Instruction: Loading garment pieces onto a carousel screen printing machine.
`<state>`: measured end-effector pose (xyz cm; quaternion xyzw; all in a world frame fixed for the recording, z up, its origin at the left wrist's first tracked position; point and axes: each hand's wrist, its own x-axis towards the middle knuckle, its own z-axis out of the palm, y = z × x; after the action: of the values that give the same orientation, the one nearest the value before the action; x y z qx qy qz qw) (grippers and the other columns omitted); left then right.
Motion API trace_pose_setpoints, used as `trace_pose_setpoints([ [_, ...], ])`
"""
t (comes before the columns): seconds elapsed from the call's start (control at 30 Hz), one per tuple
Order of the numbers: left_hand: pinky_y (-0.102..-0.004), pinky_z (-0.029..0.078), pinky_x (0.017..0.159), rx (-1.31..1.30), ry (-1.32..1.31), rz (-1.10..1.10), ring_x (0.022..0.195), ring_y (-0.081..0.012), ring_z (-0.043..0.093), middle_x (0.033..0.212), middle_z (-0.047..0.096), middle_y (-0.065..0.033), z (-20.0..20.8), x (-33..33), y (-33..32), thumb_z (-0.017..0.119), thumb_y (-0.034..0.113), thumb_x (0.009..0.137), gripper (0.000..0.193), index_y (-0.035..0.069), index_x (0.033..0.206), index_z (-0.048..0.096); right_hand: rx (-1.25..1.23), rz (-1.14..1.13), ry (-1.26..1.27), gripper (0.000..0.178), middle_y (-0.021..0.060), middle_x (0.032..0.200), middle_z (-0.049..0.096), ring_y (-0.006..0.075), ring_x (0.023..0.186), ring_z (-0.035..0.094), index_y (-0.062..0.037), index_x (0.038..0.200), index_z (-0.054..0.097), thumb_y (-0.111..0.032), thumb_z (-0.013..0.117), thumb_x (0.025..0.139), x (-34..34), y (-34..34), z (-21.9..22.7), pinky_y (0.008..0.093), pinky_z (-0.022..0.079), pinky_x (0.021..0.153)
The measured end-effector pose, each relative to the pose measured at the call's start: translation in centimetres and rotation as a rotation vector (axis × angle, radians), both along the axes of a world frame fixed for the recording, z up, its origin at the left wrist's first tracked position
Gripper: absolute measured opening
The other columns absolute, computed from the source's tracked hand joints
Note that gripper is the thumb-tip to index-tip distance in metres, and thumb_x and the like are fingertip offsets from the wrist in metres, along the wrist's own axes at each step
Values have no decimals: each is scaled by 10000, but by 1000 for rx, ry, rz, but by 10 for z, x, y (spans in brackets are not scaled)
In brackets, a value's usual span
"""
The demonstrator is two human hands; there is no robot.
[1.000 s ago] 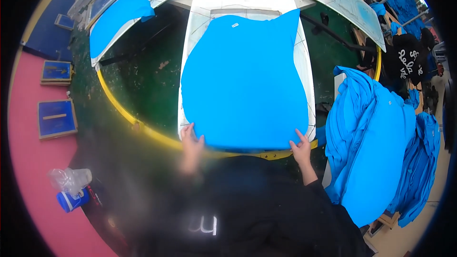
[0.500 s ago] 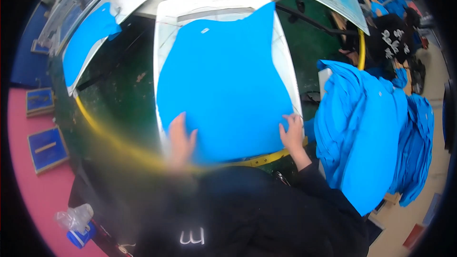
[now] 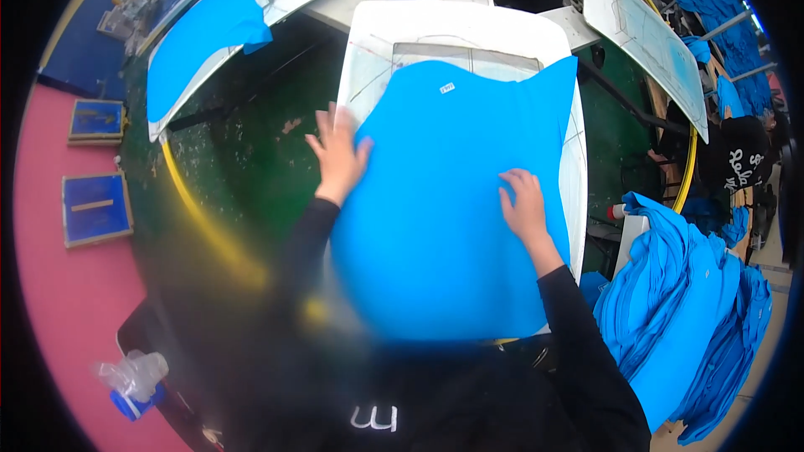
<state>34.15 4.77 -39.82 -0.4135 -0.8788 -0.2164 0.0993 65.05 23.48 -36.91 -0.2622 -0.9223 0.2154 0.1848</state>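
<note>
A bright blue cut fabric piece (image 3: pixel 452 226) lies spread over a white board (image 3: pixel 461 21), with a small white label (image 3: pixel 447 88) near its far edge. My left hand (image 3: pixel 339 157) is at the cloth's left edge, its fingers spread and partly over the board's rim. Toward the right side of the fabric, my right hand (image 3: pixel 528 208) rests on or just above the cloth, fingers loosely apart. Neither hand grips anything. The near left corner of the board is blurred.
A heap of blue fabric (image 3: pixel 678 310) hangs at the right. Another board with a blue piece (image 3: pixel 205 50) is at the far left, and a bare white board (image 3: pixel 645 46) at the far right. A yellow rail (image 3: pixel 201 209) curves round. A person (image 3: pixel 741 151) is at the far right.
Both hands have moved away from the near edge, farther up the cloth; the left now reaches the fabric's upper left edge. The whole view has shifted, with the board now farther right.
</note>
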Motion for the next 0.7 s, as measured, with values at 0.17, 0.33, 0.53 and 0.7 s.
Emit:
trace_pose_setpoints([
  [0.17,-615,113,1050,-310,-82,-665,1374,-307,169,1494,204,-66,22,17,30,563,447,818,713,187,1417,274,286,-101,-33,370,117,1243,488,292,1103,474,-93,1157,562,-57,544,789,-37,74,-16,406,402,901],
  [0.33,-641,116,1035,-219,43,-236,1386,-297,119,1496,194,-63,16,-21,90,495,514,843,718,135,1413,277,521,-258,-245,453,158,1325,420,322,1165,420,-79,1218,539,-62,535,765,-51,136,-22,466,320,979],
  [0.53,-623,87,1051,-237,-43,-506,1387,-275,129,1499,190,-54,14,5,114,529,487,833,727,141,1418,271,604,-740,-660,308,147,1253,472,309,1109,465,-42,1062,617,-167,545,790,-32,216,-21,498,327,970],
  [0.7,-582,43,1079,-247,-55,-451,1388,-249,137,1496,203,-41,13,8,115,525,480,838,707,177,1422,269,286,-756,-184,294,153,1015,582,331,979,544,-10,977,625,-227,576,785,-23,232,-10,429,457,807],
])
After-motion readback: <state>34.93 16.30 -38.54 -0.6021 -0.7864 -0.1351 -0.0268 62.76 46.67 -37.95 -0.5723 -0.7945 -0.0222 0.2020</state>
